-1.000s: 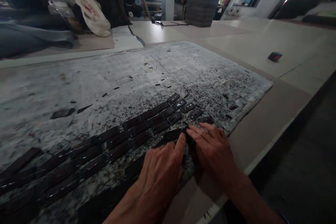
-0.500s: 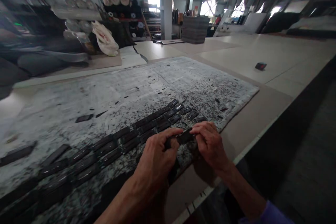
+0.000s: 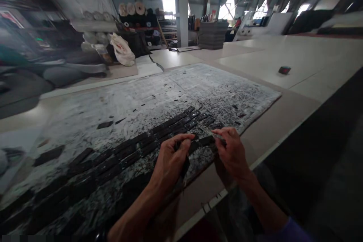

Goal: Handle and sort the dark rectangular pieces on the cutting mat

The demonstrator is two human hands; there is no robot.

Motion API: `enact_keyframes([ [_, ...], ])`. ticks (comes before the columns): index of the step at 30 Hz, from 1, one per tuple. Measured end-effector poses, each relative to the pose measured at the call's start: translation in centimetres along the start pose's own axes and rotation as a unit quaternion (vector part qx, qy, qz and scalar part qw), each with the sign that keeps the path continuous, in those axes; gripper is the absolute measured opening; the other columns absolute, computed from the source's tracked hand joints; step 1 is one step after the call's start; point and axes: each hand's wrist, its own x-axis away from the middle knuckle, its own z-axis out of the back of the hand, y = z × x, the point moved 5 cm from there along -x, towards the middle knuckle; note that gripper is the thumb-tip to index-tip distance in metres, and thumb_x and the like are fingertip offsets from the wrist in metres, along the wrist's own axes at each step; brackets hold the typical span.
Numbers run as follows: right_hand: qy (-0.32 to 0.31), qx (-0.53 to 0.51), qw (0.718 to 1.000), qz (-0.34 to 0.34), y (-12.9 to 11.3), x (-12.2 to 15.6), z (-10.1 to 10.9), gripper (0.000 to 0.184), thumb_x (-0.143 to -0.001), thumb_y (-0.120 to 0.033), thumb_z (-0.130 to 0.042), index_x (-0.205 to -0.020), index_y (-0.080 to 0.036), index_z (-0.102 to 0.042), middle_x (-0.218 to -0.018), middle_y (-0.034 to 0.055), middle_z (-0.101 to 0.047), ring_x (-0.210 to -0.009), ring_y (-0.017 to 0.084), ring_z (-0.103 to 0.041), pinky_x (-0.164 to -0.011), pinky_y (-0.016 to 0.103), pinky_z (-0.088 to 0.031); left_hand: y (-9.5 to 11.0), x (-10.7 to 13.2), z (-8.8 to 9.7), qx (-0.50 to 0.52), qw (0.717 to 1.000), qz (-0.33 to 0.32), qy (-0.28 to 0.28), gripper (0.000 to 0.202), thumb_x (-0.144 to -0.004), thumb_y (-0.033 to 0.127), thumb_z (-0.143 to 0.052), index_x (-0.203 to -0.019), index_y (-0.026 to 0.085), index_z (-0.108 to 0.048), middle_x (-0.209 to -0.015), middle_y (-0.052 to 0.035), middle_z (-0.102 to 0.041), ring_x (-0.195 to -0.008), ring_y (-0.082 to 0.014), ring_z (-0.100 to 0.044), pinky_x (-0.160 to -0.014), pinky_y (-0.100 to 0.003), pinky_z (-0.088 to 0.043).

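Both my hands hover just above the near edge of a paint-spattered sheet [image 3: 176, 90]. My left hand [image 3: 171, 159] is closed in a pinch on a small dark strip [image 3: 193, 146]. My right hand [image 3: 231, 151] is closed on another dark strip [image 3: 207, 140], held close to the first between the two hands. Rows of glossy dark strips [image 3: 170, 130] lie side by side on the sheet just beyond my fingers and run off to the left.
The sheet lies on a long pale table [image 3: 283, 98] whose edge runs diagonally at right. A small dark red object [image 3: 284, 70] sits farther out. A white bag [image 3: 122, 50], fabric rolls [image 3: 132, 8] and a stack of dark sheets [image 3: 213, 34] stand at the back.
My hands lifted off the sheet with a dark piece and have drawn slightly apart, each now pinching a strip. My head rose, showing more of the hall.
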Motion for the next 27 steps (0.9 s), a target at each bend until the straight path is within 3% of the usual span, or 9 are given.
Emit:
enact_keyframes([
  [4, 0.027, -0.001, 1.000, 0.010, -0.2, 0.1, 0.7, 0.026, -0.087, -0.015, -0.042, -0.099, -0.016, -0.065, -0.099, 0.0109, -0.063, -0.099, 0.024, -0.054, -0.091, 0.044, -0.042, 0.0, 0.3, -0.1, 0.014, 1.000, -0.003, 0.009, 0.035, -0.079, 0.041, -0.052, -0.094, 0.014, -0.068, -0.050, 0.0069, -0.037, -0.046, -0.0082, -0.029, -0.044, -0.020, -0.020],
  [6, 0.010, -0.010, 0.999, 0.035, -0.7, 0.4, 0.8, 0.028, -0.087, -0.012, -0.041, -0.099, -0.017, -0.065, -0.101, 0.0089, -0.066, -0.100, 0.022, -0.055, -0.093, 0.041, -0.041, -0.1, 0.5, -0.1, 0.017, 1.000, -0.003, 0.016, 0.035, -0.079, 0.041, -0.053, -0.093, 0.014, -0.069, -0.050, 0.0068, -0.037, -0.046, -0.0082, -0.029, -0.044, -0.020, -0.020],
  [10, -0.115, -0.006, 0.985, 0.129, -2.5, 1.7, -0.2, 0.036, -0.084, -0.004, -0.041, -0.108, -0.017, -0.063, -0.114, 0.0062, -0.065, -0.112, 0.020, -0.052, -0.097, 0.038, -0.038, -0.7, 0.9, 0.0, 0.012, 0.999, 0.009, 0.028, 0.033, -0.077, 0.039, -0.054, -0.092, 0.014, -0.070, -0.052, 0.0052, -0.041, -0.049, -0.0090, -0.032, -0.045, -0.020, -0.022],
  [13, -0.178, 0.019, 0.975, 0.132, -3.1, 2.4, -0.8, 0.039, -0.082, -0.001, -0.043, -0.112, -0.017, -0.062, -0.119, 0.0066, -0.064, -0.115, 0.021, -0.051, -0.099, 0.040, -0.034, -0.9, 1.3, 0.2, 0.008, 0.999, 0.007, 0.035, 0.031, -0.077, 0.038, -0.055, -0.090, 0.014, -0.070, -0.052, 0.0049, -0.040, -0.049, -0.0091, -0.032, -0.045, -0.020, -0.023],
  [20, -0.122, 0.034, 0.986, 0.110, -3.8, 1.6, -0.9, 0.035, -0.077, 0.002, -0.047, -0.098, -0.021, -0.064, -0.102, 0.0052, -0.066, -0.096, 0.019, -0.057, -0.089, 0.035, -0.038, -1.2, 2.0, 0.2, 0.001, 0.999, 0.022, 0.041, 0.034, -0.072, 0.044, -0.059, -0.086, 0.015, -0.071, -0.049, 0.0054, -0.040, -0.046, -0.0100, -0.033, -0.044, -0.021, -0.026],
  [27, -0.079, 0.018, 0.993, 0.085, -3.6, 1.4, -1.1, 0.029, -0.071, 0.003, -0.050, -0.083, -0.021, -0.059, -0.085, -0.0004, -0.062, -0.086, 0.016, -0.054, -0.082, 0.031, -0.037, -2.7, 1.8, 0.5, 0.010, 0.998, -0.008, 0.056, 0.038, -0.070, 0.049, -0.061, -0.085, 0.016, -0.071, -0.054, 0.0027, -0.049, -0.051, -0.0112, -0.038, -0.049, -0.021, -0.031],
])
